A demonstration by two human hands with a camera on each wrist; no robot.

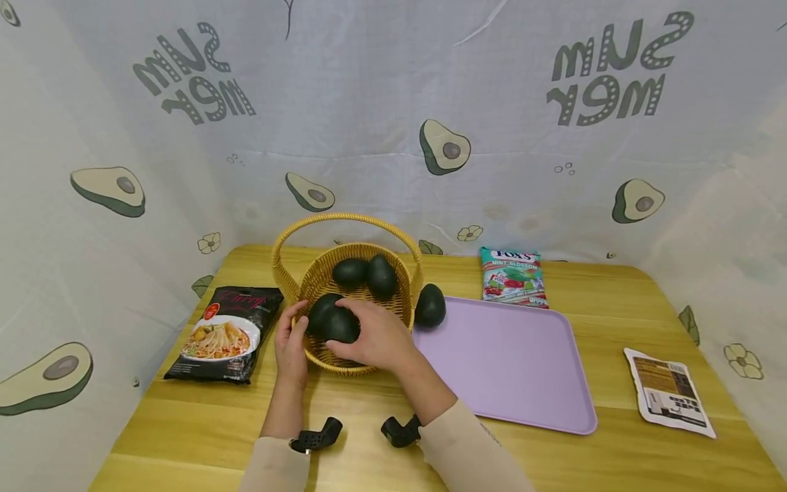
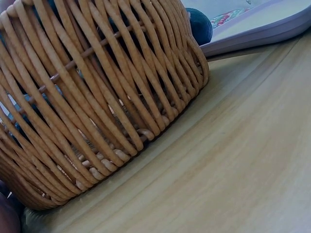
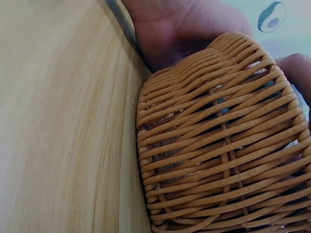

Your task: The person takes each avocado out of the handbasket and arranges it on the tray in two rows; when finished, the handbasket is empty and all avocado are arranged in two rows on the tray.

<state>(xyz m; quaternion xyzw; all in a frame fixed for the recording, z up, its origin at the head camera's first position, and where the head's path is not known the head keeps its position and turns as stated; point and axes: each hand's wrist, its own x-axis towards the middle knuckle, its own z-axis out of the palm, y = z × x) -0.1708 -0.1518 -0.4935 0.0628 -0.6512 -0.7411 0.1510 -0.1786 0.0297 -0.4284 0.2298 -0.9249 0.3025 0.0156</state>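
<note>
A yellow wicker basket (image 1: 344, 369) with a tall hoop handle stands on the table with several dark green avocados inside. My left hand (image 1: 292, 345) holds its left side, thumb at the rim and fingers round the outside. Over the front rim reaches my right hand (image 1: 381, 338), its thumb and fingers curled round one avocado (image 1: 341, 326). Against that one lies another avocado (image 1: 321, 311), partly covered. Two more, an avocado (image 1: 350, 272) on its side and a pear-shaped avocado (image 1: 382, 277), rest at the back. In the left wrist view the basket's woven wall (image 2: 97, 87) hides most of the contents.
Right of the basket, one avocado (image 1: 430, 305) sits at the corner of a lilac tray (image 1: 510, 369). A Fox's candy bag (image 1: 514, 277) lies behind the tray, a white-and-brown packet (image 1: 669, 393) far right. Left of the basket is a black noodle packet (image 1: 224, 335). A printed curtain (image 1: 369, 137) hangs behind.
</note>
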